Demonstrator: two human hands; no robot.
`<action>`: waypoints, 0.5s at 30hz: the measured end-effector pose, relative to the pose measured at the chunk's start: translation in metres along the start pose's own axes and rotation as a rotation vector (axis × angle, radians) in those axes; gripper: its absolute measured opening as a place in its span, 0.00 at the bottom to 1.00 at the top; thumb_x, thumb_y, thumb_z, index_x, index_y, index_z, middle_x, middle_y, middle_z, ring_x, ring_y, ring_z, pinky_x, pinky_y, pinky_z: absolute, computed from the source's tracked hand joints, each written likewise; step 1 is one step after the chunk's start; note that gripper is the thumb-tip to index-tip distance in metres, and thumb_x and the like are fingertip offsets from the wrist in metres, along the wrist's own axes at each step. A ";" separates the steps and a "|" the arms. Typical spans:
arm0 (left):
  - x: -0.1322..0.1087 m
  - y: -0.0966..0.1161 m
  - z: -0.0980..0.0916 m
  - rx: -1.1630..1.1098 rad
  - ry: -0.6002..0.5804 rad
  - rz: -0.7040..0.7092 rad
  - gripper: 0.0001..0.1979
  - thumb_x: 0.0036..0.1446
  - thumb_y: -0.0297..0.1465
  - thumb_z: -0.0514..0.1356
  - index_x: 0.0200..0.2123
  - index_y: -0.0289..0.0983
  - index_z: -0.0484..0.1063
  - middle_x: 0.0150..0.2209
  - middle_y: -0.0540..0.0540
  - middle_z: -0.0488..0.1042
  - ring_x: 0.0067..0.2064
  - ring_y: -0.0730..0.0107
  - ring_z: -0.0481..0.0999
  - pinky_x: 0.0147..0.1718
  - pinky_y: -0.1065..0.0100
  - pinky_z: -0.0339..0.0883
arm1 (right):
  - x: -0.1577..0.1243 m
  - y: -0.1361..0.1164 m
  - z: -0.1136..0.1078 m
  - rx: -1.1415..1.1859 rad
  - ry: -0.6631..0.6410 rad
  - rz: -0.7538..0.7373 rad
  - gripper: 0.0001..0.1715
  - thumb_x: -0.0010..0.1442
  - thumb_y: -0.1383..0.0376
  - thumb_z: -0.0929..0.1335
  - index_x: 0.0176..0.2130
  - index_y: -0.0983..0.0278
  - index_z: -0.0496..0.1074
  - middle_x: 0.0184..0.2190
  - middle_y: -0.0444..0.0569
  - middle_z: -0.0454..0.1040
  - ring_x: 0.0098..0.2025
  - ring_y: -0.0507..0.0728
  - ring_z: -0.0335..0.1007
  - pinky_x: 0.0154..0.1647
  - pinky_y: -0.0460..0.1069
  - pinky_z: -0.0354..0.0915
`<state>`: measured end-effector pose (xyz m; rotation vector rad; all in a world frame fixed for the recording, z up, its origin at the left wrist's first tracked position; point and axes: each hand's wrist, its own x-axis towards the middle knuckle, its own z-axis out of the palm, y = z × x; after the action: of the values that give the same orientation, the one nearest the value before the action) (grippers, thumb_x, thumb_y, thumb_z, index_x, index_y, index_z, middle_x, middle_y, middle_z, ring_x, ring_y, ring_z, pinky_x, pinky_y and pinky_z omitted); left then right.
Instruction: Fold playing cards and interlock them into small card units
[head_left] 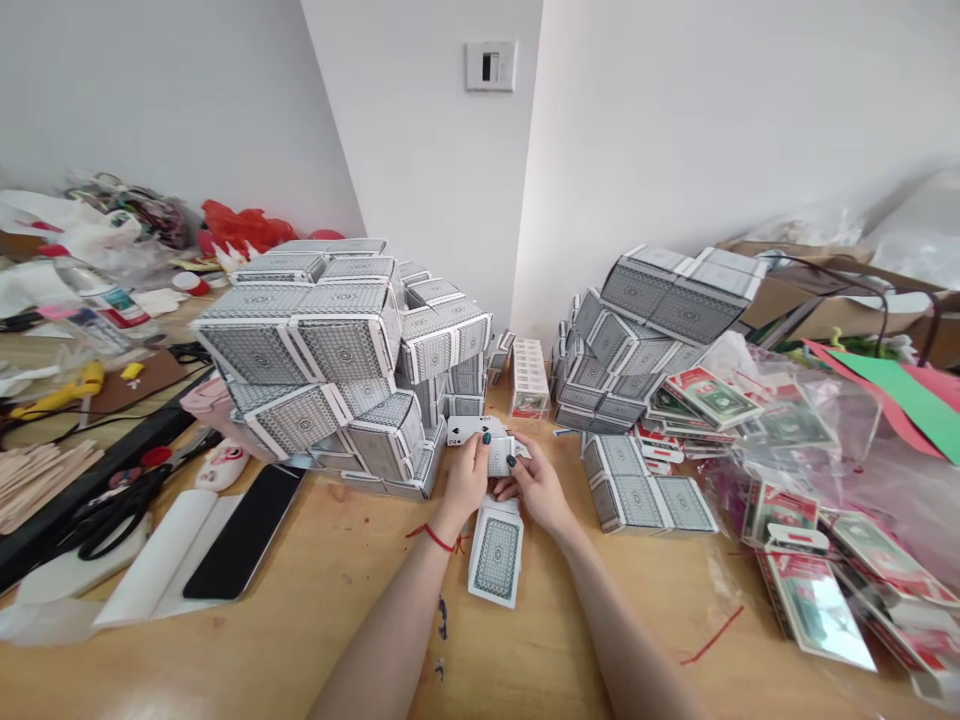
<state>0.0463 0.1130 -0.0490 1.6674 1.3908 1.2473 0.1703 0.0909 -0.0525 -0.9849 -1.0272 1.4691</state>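
Observation:
My left hand and my right hand are close together at the middle of the table. Both are closed on a grey-backed playing card, its far part showing between my thumbs; how much of it is bent cannot be made out. Just beyond, a two of spades card lies face up. Below my hands rests a small pile of playing cards, patterned backs upward. To the left rises a tall stack of card-built blocks; a second card-block stack leans on the right.
A low card-block piece sits right of my right hand. Red card boxes lie scattered farther right. On the left are a black phone, black-handled scissors and a plastic bottle. A clear-wrapped box stands between the stacks.

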 end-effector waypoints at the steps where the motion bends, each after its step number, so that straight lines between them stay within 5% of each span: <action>1: 0.000 -0.001 0.000 0.032 -0.002 0.014 0.12 0.57 0.36 0.45 0.32 0.36 0.64 0.30 0.46 0.69 0.31 0.70 0.67 0.31 0.71 0.59 | 0.000 0.001 0.001 -0.031 0.000 0.000 0.30 0.51 0.56 0.64 0.52 0.61 0.54 0.19 0.38 0.67 0.18 0.52 0.68 0.19 0.47 0.67; 9: -0.004 0.001 0.000 0.207 -0.099 0.052 0.08 0.59 0.35 0.43 0.36 0.37 0.57 0.32 0.45 0.70 0.32 0.69 0.70 0.28 0.70 0.61 | 0.000 0.010 -0.001 -0.202 0.035 -0.062 0.32 0.53 0.60 0.63 0.55 0.69 0.57 0.22 0.45 0.71 0.20 0.53 0.67 0.22 0.49 0.67; 15: -0.004 0.003 0.002 0.381 -0.118 0.006 0.09 0.58 0.35 0.46 0.38 0.37 0.57 0.31 0.44 0.71 0.31 0.66 0.72 0.25 0.71 0.58 | -0.002 0.011 -0.002 -0.383 0.052 -0.120 0.25 0.54 0.62 0.61 0.51 0.67 0.59 0.20 0.43 0.68 0.19 0.53 0.66 0.22 0.49 0.65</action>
<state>0.0496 0.1089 -0.0485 1.9619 1.6237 0.9074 0.1692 0.0882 -0.0634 -1.1999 -1.3365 1.1645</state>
